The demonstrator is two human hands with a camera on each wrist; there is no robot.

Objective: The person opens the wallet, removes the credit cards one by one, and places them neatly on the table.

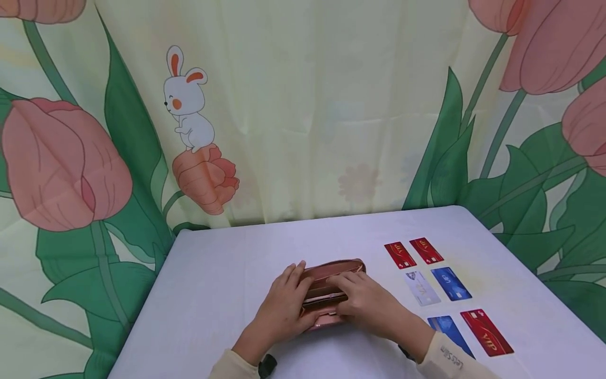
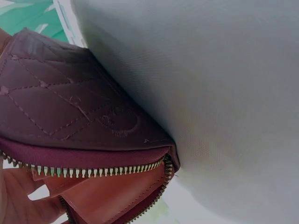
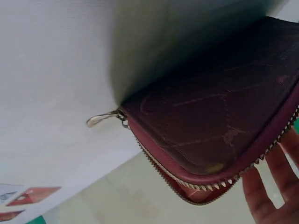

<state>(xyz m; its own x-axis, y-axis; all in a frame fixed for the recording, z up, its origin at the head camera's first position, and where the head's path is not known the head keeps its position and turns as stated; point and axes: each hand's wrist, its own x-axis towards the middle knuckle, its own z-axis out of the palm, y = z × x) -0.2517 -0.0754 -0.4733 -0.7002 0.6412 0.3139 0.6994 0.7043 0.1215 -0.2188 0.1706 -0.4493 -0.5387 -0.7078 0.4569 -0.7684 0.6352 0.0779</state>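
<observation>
A pinkish-brown zip wallet [image 1: 331,270] stands on the white table with its mouth spread and its inner compartments facing up. My left hand [image 1: 283,306] grips its left end, thumb at the near side and fingers over the far side. At the right end my right hand [image 1: 374,304] holds it, fingertips reaching into the opening. Quilted stitching covers the wallet [image 2: 70,100] in the left wrist view, above metal zip teeth and a reddish lining. In the right wrist view a zip pull [image 3: 100,119] hangs from one corner.
To the right lie several cards: two red VIP cards [image 1: 426,250] at the back, a silver card [image 1: 422,288], a blue VIP card [image 1: 451,283], and a nearer red card [image 1: 487,332]. Another blue card [image 1: 450,332] is partly behind my right sleeve. A printed curtain [image 1: 303,116] hangs behind the table.
</observation>
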